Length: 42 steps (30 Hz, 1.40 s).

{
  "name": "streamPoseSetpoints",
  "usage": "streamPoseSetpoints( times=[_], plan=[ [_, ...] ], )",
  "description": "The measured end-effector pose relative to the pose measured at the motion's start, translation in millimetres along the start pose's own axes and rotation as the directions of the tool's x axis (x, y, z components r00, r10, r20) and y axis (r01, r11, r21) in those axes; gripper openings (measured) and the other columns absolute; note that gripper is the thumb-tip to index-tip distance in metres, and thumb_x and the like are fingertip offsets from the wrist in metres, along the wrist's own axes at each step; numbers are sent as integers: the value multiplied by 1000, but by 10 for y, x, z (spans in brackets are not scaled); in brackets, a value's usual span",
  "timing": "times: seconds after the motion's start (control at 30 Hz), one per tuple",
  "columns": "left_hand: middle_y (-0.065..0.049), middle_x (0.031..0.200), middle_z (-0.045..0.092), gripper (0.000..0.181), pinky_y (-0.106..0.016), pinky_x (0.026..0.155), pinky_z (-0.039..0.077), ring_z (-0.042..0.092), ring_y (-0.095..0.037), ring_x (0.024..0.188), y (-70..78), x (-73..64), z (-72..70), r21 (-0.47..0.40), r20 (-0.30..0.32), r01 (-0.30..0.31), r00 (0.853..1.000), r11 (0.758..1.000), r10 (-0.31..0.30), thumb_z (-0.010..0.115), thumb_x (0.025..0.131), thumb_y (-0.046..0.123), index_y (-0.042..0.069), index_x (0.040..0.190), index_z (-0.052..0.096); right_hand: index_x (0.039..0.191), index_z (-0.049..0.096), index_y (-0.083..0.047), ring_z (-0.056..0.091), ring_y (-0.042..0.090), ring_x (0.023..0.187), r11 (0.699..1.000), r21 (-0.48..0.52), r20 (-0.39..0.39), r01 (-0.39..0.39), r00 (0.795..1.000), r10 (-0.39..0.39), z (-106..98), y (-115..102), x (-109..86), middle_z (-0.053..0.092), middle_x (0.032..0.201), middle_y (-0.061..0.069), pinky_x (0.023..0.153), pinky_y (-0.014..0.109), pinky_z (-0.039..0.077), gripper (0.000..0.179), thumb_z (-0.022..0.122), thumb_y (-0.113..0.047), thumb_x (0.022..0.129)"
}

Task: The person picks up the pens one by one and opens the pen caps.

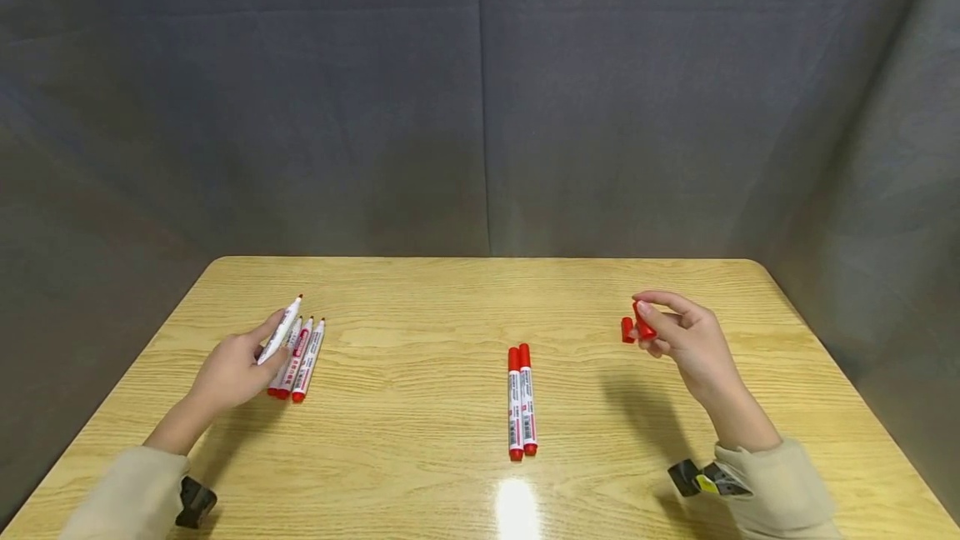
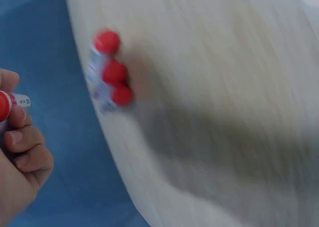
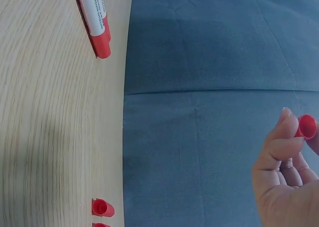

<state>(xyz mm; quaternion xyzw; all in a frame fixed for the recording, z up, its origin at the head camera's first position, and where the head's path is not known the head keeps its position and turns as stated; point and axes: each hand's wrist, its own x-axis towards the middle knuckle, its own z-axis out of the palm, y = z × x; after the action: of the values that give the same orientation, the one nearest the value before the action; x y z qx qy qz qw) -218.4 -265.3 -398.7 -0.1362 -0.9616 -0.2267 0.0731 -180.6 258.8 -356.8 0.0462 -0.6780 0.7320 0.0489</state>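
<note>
My left hand (image 1: 234, 367) holds a white whiteboard marker (image 1: 281, 330), its cap off and its red tip pointing away from me. Just beneath and beside it lie three uncapped markers (image 1: 308, 362) in a row, their red ends (image 2: 114, 72) blurred in the left wrist view. Between the thumb and fingers of my right hand (image 1: 699, 350) is a red marker cap (image 1: 645, 322), raised over the table; its hollow mouth shows in the right wrist view. Behind that hand, a loose red cap (image 1: 627, 330) rests on the table. The right wrist view shows two loose caps (image 3: 102, 207) there.
Two capped red markers (image 1: 522, 400) lie side by side near the middle of the wooden table (image 1: 405, 298). A grey curtain (image 1: 360, 123) hangs behind the table's far edge and along both sides.
</note>
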Motion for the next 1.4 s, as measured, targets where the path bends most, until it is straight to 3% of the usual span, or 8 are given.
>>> streamPoseSetpoints(
  times=[0.27, 0.6, 0.73, 0.9, 1.07, 1.3, 1.4],
  plan=[
    [2, 48, 31, 48, -26, 38, 24, 26, -10, 41, -277, 8, 48, 95, -2, -6, 1000, 995, 6, 41, 96, 21, -11, 133, 37, 91, 68, -22, 59, 9, 54, 1000, -14, 3, -6, 1000, 6, -17, 2, -5, 63, 68, -2, 51, 19, 44, 13, 59, -12, 89],
    [-2, 50, 34, 50, -29, 40, 25, 30, -13, 42, -450, 85, 167, 184, 129, 18, 991, 983, -42, 32, 99, 24, -11, 135, 32, 92, 67, -21, 59, 10, 54, 999, -40, 13, 0, 1000, 1, -41, -3, -21, 63, 68, -1, 51, 19, 44, 12, 58, -13, 89],
    [-6, 55, 42, 50, -30, 42, 28, 37, -15, 46, -488, 118, 226, 213, 171, 22, 983, 977, -59, 32, 99, 21, -14, 135, 30, 92, 67, -21, 59, 9, 54, 999, -34, 21, 8, 1000, -7, -45, -5, -28, 63, 68, -1, 50, 19, 44, 14, 58, -11, 89],
    [-14, 70, 54, 48, -34, 47, 33, 45, -20, 56, -504, 149, 269, 252, 203, 30, 976, 967, -83, 34, 97, 16, -17, 132, 31, 93, 67, -20, 59, 10, 54, 999, -39, 34, 20, 999, -19, -48, -12, -29, 64, 68, -1, 50, 20, 44, 14, 58, -11, 89],
    [-21, 81, 57, 49, -36, 49, 35, 46, -23, 60, -500, 148, 254, 251, 220, 56, 969, 966, -113, 34, 96, 17, -16, 132, 31, 93, 67, -20, 59, 10, 55, 999, -39, 21, 19, 1000, -18, -73, -6, -22, 66, 70, 0, 50, 20, 44, 13, 58, -12, 89],
    [-36, 110, 52, 54, -46, 56, 43, 57, -33, 72, -436, 127, 157, 258, 171, 77, 977, 963, -124, 32, 98, 25, -17, 132, 30, 93, 67, -22, 59, 10, 54, 997, -76, 8, 7, 1000, -7, -176, 27, 12, 65, 74, -4, 49, 20, 43, 13, 58, -14, 89],
    [-31, 89, 58, 56, -42, 50, 42, 56, -31, 65, -356, 114, 96, 259, 136, 81, 983, 963, -119, 33, 98, 27, -15, 134, 29, 93, 67, -23, 58, 10, 53, 992, -123, -7, -4, 1000, 3, -231, 60, 46, 64, 76, -6, 50, 20, 43, 12, 60, -15, 88]
  ],
)
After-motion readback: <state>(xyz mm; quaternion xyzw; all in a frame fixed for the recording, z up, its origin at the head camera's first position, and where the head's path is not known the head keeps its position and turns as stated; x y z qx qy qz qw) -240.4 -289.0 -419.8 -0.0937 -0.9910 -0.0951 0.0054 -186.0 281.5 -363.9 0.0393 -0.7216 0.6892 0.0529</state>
